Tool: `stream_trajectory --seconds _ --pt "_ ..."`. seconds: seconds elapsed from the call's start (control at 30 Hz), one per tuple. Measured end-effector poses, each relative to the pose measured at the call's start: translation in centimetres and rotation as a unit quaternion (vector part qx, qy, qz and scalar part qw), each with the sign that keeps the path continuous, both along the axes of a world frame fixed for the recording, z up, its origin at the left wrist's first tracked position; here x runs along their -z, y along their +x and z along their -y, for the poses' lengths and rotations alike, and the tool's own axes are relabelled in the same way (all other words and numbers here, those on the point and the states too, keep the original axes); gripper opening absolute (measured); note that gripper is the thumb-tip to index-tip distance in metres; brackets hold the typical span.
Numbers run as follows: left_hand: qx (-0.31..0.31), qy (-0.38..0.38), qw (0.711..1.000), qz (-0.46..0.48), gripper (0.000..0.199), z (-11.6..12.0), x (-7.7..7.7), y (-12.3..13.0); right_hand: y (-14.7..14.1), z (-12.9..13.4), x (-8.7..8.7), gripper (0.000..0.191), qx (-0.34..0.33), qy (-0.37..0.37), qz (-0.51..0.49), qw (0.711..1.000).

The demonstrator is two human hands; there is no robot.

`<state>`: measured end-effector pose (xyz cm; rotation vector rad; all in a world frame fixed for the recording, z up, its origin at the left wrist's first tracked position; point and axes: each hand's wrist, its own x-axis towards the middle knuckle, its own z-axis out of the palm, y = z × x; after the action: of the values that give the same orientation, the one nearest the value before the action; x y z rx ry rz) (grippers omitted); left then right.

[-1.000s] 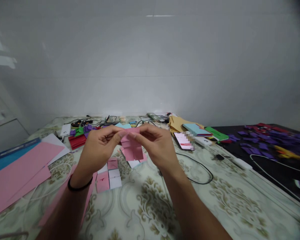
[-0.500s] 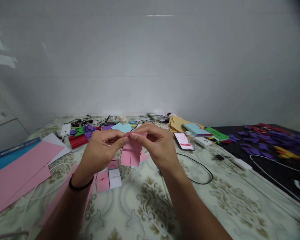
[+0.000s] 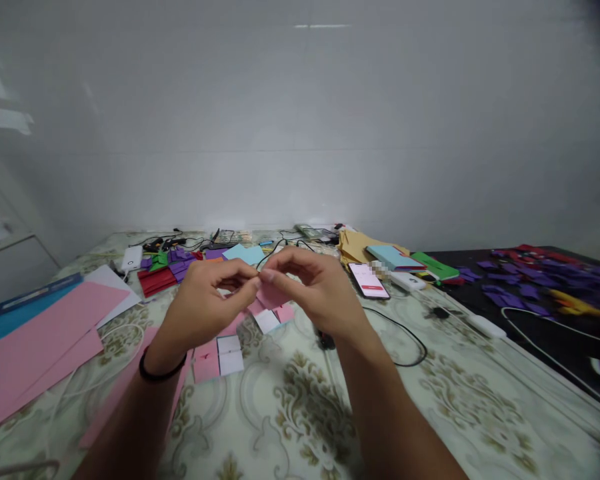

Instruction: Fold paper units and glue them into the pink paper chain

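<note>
Pink, thin paper is pinched by left fingers and right fingers above the scroll-patterned tabletop.

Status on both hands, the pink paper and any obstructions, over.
Left bare hand and right bare hand: fingertips together, pinching. Small pink paper piece: between them, mostly hidden. Pink and white paper squares below; no obstruction seen.

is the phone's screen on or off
On: the phone has a lit, pale display with a red bar near its bottom.

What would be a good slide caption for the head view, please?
Both hands hold a pink paper piece above a patterned tabletop, near pink and white squares.
</note>
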<state>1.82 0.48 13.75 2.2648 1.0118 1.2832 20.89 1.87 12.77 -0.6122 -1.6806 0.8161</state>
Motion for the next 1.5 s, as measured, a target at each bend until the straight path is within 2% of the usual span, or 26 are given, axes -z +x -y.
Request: stream_trajectory --seconds 0.13,0.23,0.47,0.63,0.77,0.87,0.97,1.03,1.1,1.27,1.4,1.5 --pt "-0.014 0.001 1.000 0.015 0.015 -0.2 -0.2 -0.6 0.5 0.0 -0.3 0.010 0.025 -0.004 -0.017 1.000" --pt "-0.025 0.022 0.999 -0.010 0.014 -0.2 -0.5 -1.1 0.7 0.1 -0.3 0.009 0.044 0.021 0.017 0.999" --pt "-0.006 0.068 0.996 -0.062 0.012 -0.2 -0.3 -1.1 0.6 0.5 -0.5 0.008 0.045 0.074 0.093 0.992" --pt "0.005 0.082 0.994 -0.074 0.011 -0.3 -0.5 -1.6 0.8 0.4 -0.7 0.009 0.030 0.070 0.105 0.992" --pt "-0.010 0.045 0.998 -0.049 0.012 0.0 -1.0 -2.1 1.6 0.0 -0.6 0.011 0.043 0.064 0.086 0.993" --pt "-0.044 0.024 0.999 0.022 0.012 0.1 -1.1 -1.8 2.0 -0.3 -0.4 0.007 0.049 0.050 0.041 0.997" --pt "-0.063 0.027 0.992 0.103 0.010 0.0 -0.8 -1.1 1.7 -0.3 -0.2 0.013 0.015 0.023 0.038 0.999" --pt "-0.059 0.017 0.990 0.127 0.010 0.0 -0.5 -0.7 1.4 -0.3 -0.1 0.011 -0.005 0.011 0.045 0.999" --pt "-0.049 -0.002 0.992 0.119 0.009 -0.1 -0.4 -0.6 1.1 -0.3 -0.1 0.004 -0.006 0.009 0.043 0.999" --pt "-0.027 -0.033 0.998 0.042 0.013 -0.3 -0.4 -0.8 0.8 -0.2 -0.1 0.005 -0.008 0.008 0.039 0.999" --pt "-0.044 -0.026 0.998 0.044 0.014 -0.5 -0.4 -1.1 1.0 0.0 -0.3 0.004 -0.010 0.004 0.070 0.998" --pt "-0.031 -0.047 0.998 0.027 0.018 -0.5 -0.4 -1.2 1.1 0.0 -0.3 0.005 0.003 0.006 0.086 0.996"
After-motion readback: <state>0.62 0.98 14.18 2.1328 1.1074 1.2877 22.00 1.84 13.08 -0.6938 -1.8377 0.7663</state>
